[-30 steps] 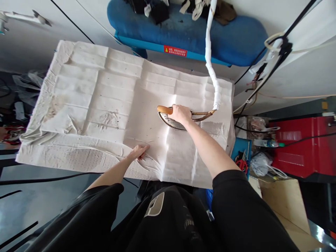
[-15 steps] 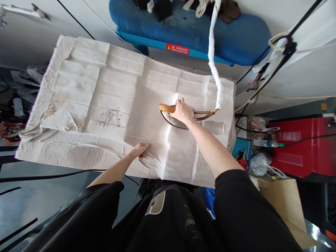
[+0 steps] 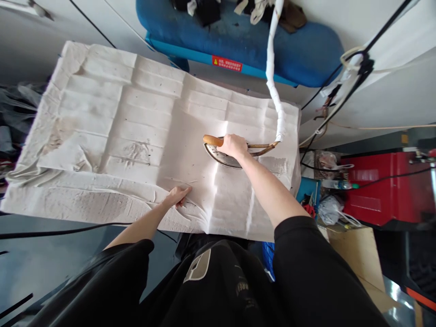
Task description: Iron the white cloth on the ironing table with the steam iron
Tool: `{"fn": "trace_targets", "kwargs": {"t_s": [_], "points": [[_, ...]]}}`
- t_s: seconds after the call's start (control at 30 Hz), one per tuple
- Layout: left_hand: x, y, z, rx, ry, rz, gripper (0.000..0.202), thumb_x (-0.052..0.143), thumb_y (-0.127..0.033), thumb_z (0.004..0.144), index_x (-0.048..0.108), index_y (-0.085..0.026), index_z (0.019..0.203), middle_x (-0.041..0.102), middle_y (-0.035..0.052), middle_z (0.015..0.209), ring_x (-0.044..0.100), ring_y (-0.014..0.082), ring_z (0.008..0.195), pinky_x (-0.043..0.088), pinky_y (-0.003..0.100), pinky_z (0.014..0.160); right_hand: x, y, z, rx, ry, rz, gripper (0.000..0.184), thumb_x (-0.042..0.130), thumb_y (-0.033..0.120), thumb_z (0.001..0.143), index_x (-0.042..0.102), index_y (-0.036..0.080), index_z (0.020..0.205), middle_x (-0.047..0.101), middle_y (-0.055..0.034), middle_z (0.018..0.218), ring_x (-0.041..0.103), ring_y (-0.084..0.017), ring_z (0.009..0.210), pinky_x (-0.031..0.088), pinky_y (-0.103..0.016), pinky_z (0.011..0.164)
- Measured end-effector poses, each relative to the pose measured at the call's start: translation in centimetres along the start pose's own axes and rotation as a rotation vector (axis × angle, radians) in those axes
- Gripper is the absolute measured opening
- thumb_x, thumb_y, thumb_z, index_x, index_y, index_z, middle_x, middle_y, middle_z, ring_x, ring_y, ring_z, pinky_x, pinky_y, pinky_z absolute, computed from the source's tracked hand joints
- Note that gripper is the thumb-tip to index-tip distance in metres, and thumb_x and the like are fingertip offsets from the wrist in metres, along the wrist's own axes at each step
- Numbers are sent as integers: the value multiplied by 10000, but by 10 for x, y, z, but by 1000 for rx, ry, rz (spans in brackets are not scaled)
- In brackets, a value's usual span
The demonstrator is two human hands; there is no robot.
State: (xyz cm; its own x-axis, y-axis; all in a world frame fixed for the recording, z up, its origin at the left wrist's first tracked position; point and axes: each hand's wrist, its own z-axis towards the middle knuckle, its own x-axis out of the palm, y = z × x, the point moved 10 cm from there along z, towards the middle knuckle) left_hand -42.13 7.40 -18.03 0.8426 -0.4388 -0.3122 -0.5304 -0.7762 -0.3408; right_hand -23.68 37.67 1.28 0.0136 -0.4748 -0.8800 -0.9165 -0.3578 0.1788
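Note:
My right hand [image 3: 233,146] is closed round the handle of a steam iron [image 3: 223,158]. The iron has a wooden knob [image 3: 212,140] at its front, pointing left, and its soleplate rests on a creased white cloth [image 3: 190,136] covering the table. From its rear, a brownish coiled hose [image 3: 264,147] runs into a white-wrapped hose [image 3: 270,68] going up. My left hand [image 3: 177,196] lies on the cloth near the front edge, index finger forward and the other fingers curled under. Small wrinkles spread beside it; whatever its curled fingers hold, if anything, is hidden.
Behind the table stands a blue padded board [image 3: 238,41] with dark and pale cloth pieces on it. Black cables [image 3: 340,86] hang at the right. A red case [image 3: 371,190], a bottle [image 3: 337,184] and plastic bags [image 3: 329,210] are to the right.
The fingers of my right hand, raised a little before, have come down round the iron's handle. The iron and my left hand stay about in place on the cloth, while the view shifts slightly.

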Motion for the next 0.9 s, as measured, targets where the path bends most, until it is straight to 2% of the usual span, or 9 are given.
{"fn": "trace_targets", "kwargs": {"t_s": [0.17,0.23,0.3,0.37,0.47,0.6,0.67,0.77,0.9], "points": [[-1,-2,0,-7,-7,39,684,374,-700,914,435,-231,420,557,103,411,512,175,362,426,278,444,-4,3,-6,-37,2,9,576,641,587,906,639,161,1293,760,-166,1159,733,-328,1064,572,-405,906],[-1,-3,1,-15,-13,56,686,369,-694,915,429,-232,410,563,107,415,516,178,365,430,281,446,-8,5,-11,-64,-48,21,725,626,595,924,485,139,1469,705,-196,1298,724,-324,1078,578,-405,898],[-1,-2,2,-23,-24,68,686,370,-685,914,417,-237,397,564,108,416,520,185,368,430,289,447,-13,5,-14,-71,-99,35,918,620,608,926,267,105,1607,639,-240,1396,713,-329,1107,581,-407,889],[-2,-1,4,-31,-33,75,682,384,-686,908,408,-241,392,556,104,410,520,191,368,428,295,448,-11,2,-14,-19,-79,61,1046,626,600,918,133,31,1644,659,-266,1353,705,-345,1132,573,-415,912],[-1,2,7,-38,-41,82,697,379,-703,907,401,-245,382,552,109,407,518,198,364,426,303,448,-5,-7,-11,90,72,106,1078,650,546,898,148,-81,1617,710,-277,1248,692,-367,1176,559,-421,950],[-1,6,11,-58,-44,100,716,354,-716,908,390,-252,364,539,123,395,520,219,359,422,319,439,-23,-21,-19,78,170,123,960,677,540,846,369,-14,1567,688,-267,1303,695,-357,1163,570,-399,907],[0,7,13,-60,-37,101,716,358,-718,905,391,-251,362,548,128,404,519,222,357,427,323,441,-37,-42,-33,79,190,115,955,685,590,812,435,28,1542,704,-246,1277,713,-351,1091,575,-398,850],[1,5,12,-60,-28,106,735,349,-717,912,395,-246,350,564,139,423,517,215,357,447,327,464,-50,-88,-63,65,231,64,1076,657,659,812,297,68,1636,707,-224,1295,721,-341,1029,555,-376,743],[0,0,7,-78,-20,134,738,344,-681,931,402,-243,340,545,137,411,515,210,358,468,328,497,-47,-174,-94,147,199,-53,1118,651,715,803,267,106,1658,686,-216,1356,717,-350,1075,515,-351,698]]}}
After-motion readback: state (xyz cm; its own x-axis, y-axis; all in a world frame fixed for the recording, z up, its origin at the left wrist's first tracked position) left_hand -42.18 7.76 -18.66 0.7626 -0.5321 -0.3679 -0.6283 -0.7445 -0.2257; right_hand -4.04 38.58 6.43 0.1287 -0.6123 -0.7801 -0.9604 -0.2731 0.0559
